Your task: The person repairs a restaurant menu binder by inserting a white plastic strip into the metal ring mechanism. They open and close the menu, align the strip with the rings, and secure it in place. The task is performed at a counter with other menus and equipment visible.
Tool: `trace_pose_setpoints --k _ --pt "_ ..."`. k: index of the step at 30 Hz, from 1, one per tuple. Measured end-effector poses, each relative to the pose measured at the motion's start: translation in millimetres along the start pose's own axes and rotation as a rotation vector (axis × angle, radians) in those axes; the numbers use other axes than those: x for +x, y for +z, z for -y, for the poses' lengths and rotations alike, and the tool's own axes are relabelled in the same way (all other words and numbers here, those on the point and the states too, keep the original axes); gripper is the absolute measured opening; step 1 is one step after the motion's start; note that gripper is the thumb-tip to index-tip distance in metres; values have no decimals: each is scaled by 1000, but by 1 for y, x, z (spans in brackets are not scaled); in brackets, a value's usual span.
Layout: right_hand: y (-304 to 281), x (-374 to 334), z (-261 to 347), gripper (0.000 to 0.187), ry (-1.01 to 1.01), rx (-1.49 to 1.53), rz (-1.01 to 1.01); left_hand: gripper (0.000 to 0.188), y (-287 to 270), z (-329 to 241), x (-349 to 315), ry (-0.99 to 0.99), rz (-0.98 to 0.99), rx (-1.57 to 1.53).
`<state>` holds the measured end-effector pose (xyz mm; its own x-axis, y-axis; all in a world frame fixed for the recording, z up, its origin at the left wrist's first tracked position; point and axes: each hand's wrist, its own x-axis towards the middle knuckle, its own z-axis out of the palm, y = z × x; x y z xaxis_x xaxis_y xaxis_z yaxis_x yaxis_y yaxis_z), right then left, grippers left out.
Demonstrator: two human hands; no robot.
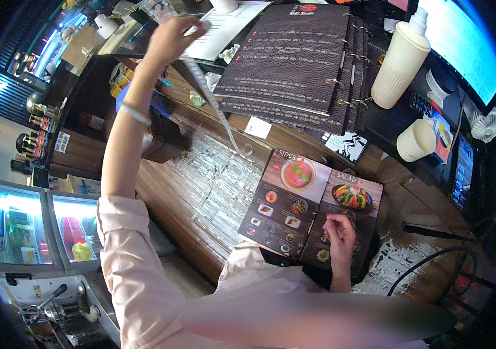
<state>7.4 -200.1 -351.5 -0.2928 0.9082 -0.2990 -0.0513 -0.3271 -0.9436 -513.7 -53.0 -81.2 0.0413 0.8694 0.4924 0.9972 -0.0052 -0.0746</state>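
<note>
My left hand is raised at the far left, its fingers closed at the top of a long, thin, pale strip. The strip hangs slantwise toward the worn wooden surface; its material is hard to make out. In front of my body lies an open menu with food pictures on dark pages. Over its right page is my right hand, fingers curled in and thumb near the fingertips. Whatever those fingers may hold is hidden.
Dark ring-bound menus are stacked beyond the open one. To their right stand a ribbed cream bottle, a ribbed cup and a lit monitor. A black cable loops at the right. Lit glass-front fridges are at the left.
</note>
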Motion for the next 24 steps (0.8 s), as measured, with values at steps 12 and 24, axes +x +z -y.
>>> trace_pose_setpoints --k 12,24 --pt "3 -17 -6 10 -3 22 -105 23 60 -19 14 153 161 139" --pt "7 -5 19 9 -54 -20 -105 26 51 -14 9 130 208 95"
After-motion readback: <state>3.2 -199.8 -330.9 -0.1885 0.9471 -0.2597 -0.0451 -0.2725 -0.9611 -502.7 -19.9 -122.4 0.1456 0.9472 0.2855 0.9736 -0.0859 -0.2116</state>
